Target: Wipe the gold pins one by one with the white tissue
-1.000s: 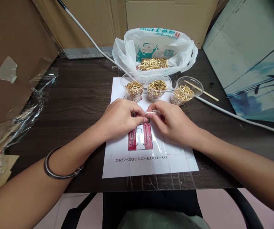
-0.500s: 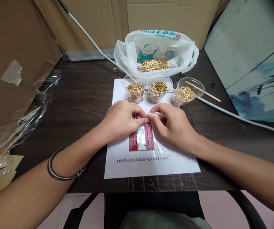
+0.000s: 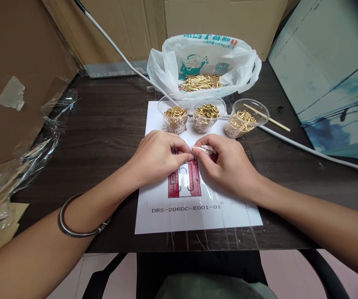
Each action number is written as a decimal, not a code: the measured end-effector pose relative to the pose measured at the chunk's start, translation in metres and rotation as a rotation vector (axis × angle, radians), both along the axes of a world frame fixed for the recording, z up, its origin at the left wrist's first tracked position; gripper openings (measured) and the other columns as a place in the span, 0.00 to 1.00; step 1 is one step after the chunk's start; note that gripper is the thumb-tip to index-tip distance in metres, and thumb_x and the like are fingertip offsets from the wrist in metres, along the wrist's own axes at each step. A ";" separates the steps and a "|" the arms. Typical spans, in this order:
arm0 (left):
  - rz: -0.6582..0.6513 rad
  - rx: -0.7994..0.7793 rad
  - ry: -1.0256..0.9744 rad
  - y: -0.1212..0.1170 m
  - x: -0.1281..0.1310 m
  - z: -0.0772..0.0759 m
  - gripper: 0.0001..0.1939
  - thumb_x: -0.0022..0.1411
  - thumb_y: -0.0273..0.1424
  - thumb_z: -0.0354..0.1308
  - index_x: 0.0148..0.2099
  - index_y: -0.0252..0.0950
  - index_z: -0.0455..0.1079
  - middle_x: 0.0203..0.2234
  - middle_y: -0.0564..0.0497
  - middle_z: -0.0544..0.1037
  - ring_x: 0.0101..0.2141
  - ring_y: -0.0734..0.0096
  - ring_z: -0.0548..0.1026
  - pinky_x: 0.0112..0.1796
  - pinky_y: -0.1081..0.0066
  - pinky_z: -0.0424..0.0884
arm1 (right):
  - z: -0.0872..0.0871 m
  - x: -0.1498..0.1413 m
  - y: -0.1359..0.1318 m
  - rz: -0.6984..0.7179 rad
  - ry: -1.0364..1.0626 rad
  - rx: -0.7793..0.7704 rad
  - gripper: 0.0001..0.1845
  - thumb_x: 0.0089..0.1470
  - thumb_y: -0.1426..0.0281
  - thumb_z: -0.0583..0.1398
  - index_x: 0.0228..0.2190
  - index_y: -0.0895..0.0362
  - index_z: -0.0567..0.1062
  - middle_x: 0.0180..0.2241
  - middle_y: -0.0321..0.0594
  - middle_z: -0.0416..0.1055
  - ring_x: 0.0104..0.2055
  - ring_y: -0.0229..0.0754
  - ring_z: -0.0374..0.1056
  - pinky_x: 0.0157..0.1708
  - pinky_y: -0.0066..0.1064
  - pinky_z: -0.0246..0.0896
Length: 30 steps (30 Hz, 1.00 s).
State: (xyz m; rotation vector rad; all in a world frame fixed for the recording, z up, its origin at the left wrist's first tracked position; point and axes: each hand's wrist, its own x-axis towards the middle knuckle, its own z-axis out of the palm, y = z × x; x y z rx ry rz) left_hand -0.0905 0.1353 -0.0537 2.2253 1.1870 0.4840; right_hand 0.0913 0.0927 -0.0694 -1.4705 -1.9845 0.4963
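Note:
My right hand (image 3: 229, 160) is closed on a white piece (image 3: 208, 148) that looks like crumpled tissue; a thin end of it sticks out at the fingertips. Thumb and forefinger of my left hand (image 3: 162, 155) pinch together just beside it, and whatever they hold is too small to make out. Both hands rest over a white printed sheet (image 3: 166, 222) under clear film. Between them shows a red and white rectangle with dark curved lines (image 3: 194, 182), its upper part covered by my fingers.
Three clear plastic cups, left (image 3: 175, 120), middle (image 3: 205, 118) and right (image 3: 241, 124), hold small gold-coloured metal pins. Behind them a white plastic bag (image 3: 244, 74) contains more pins. A wooden stick (image 3: 278, 123) lies by the right cup. A white cable (image 3: 310, 149) crosses the table; cardboard (image 3: 222, 20) stands behind.
The view has shifted very slightly. Both hands stay nearly in place, fingertips together over the sheet.

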 end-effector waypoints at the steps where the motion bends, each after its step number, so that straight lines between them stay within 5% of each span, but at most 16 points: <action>1: -0.003 0.001 -0.007 0.000 0.000 0.000 0.07 0.58 0.33 0.61 0.32 0.40 0.80 0.29 0.52 0.81 0.30 0.71 0.74 0.32 0.70 0.65 | 0.000 0.000 0.000 0.003 -0.003 -0.007 0.10 0.58 0.67 0.57 0.34 0.59 0.76 0.27 0.38 0.72 0.25 0.35 0.59 0.29 0.29 0.51; 17: -0.038 -0.032 -0.064 -0.001 0.001 0.002 0.07 0.58 0.29 0.61 0.32 0.38 0.81 0.29 0.51 0.81 0.31 0.70 0.75 0.32 0.71 0.66 | 0.002 0.010 0.011 0.219 -0.142 0.075 0.09 0.60 0.69 0.54 0.34 0.61 0.73 0.29 0.41 0.71 0.28 0.37 0.61 0.29 0.30 0.51; 30: -0.026 0.000 -0.016 0.001 0.000 -0.002 0.07 0.58 0.34 0.62 0.34 0.40 0.81 0.30 0.52 0.81 0.31 0.71 0.74 0.32 0.70 0.64 | 0.005 0.012 0.007 0.123 -0.003 -0.061 0.10 0.59 0.66 0.57 0.33 0.59 0.76 0.26 0.36 0.72 0.25 0.34 0.60 0.29 0.29 0.50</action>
